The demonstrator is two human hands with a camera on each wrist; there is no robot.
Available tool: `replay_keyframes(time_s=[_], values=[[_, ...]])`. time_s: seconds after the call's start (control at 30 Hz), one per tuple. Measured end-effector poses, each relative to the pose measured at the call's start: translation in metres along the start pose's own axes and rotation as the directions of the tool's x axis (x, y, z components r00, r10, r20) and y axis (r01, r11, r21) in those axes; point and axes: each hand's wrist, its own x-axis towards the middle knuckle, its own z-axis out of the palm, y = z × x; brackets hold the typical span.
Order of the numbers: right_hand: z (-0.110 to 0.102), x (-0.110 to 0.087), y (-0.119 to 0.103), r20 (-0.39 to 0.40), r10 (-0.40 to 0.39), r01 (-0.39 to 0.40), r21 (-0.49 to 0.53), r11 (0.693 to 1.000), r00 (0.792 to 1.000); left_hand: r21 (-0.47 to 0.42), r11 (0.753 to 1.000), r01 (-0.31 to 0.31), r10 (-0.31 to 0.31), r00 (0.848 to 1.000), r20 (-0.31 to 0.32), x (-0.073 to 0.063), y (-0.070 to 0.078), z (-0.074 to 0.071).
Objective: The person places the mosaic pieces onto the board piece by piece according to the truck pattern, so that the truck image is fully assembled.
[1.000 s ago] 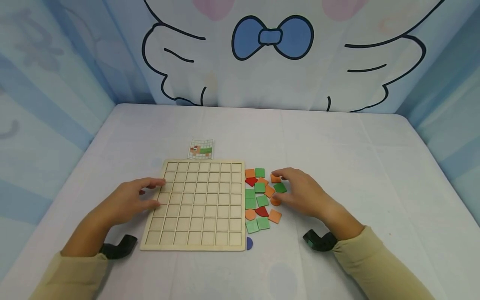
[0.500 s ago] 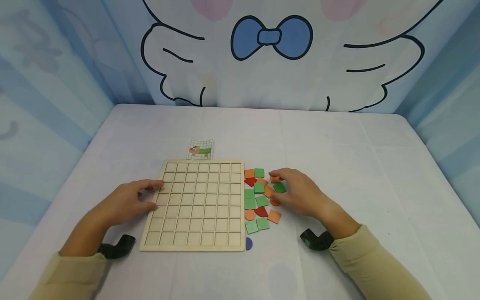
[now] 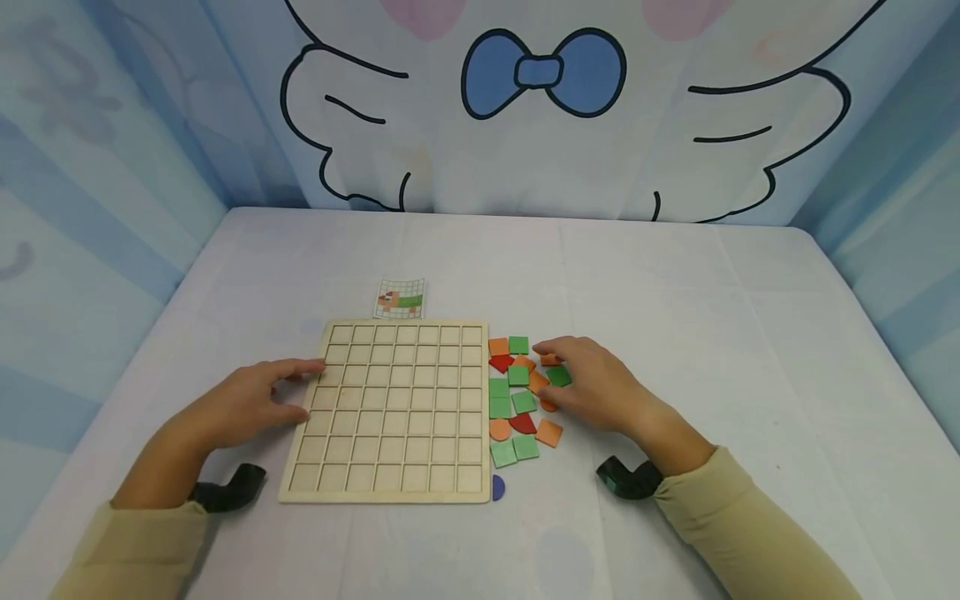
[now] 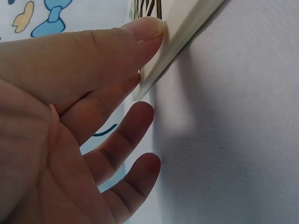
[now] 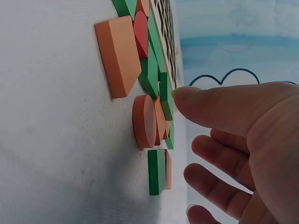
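A pale wooden board (image 3: 401, 400) with a grid of square cells lies flat on the table. At its left edge is my left hand (image 3: 243, 404); in the left wrist view, the thumb (image 4: 145, 32) lies at the board's edge and the other fingers are loosely bent. My right hand (image 3: 600, 379) hovers over the right side of a group of flat coloured pieces, thumb and forefinger apart with nothing between them. Beneath it are a green piece (image 5: 157, 172) and an orange round piece (image 5: 144, 122). An orange square (image 5: 119, 58) sits nearer the camera.
A small picture card (image 3: 400, 298) with a gridded design stands behind the board's top edge. Green squares (image 3: 499, 398), red pieces (image 3: 522, 423) and orange pieces lie along the board's right side. A blue half-round piece (image 3: 498, 487) is at its lower right corner.
Both hands have drifted slightly left in the head view, the right hand still above the pieces. The pieces and the board stay in place.
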Motion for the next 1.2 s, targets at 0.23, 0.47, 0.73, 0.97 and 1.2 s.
replay_keyframes(time_s=[0.23, 0.47, 0.73, 0.97, 1.2], values=[[0.001, 0.004, -0.001, 0.017, -0.015, 0.015, -0.005, 1.000, 1.000, -0.018, 1.000, 0.021, -0.021, 1.000, 0.003, 0.001, -0.002, -0.001], [0.003, 0.009, -0.004, 0.002, -0.045, 0.045, -0.025, 0.999, 0.999, -0.024, 0.999, 0.025, -0.024, 1.000, 0.020, 0.003, -0.005, -0.001], [0.006, 0.013, -0.006, 0.008, -0.042, 0.042, -0.051, 0.998, 0.999, -0.056, 0.998, 0.007, -0.006, 1.000, 0.019, 0.004, -0.007, -0.001], [0.007, 0.017, -0.007, 0.009, -0.057, 0.057, -0.064, 0.996, 0.998, -0.055, 0.998, 0.014, -0.013, 1.000, 0.018, 0.005, -0.008, 0.000], [0.008, 0.018, -0.007, 0.013, -0.072, 0.073, -0.076, 0.994, 0.997, -0.059, 0.998, 0.019, -0.018, 1.000, 0.024, 0.005, -0.008, -0.001]])
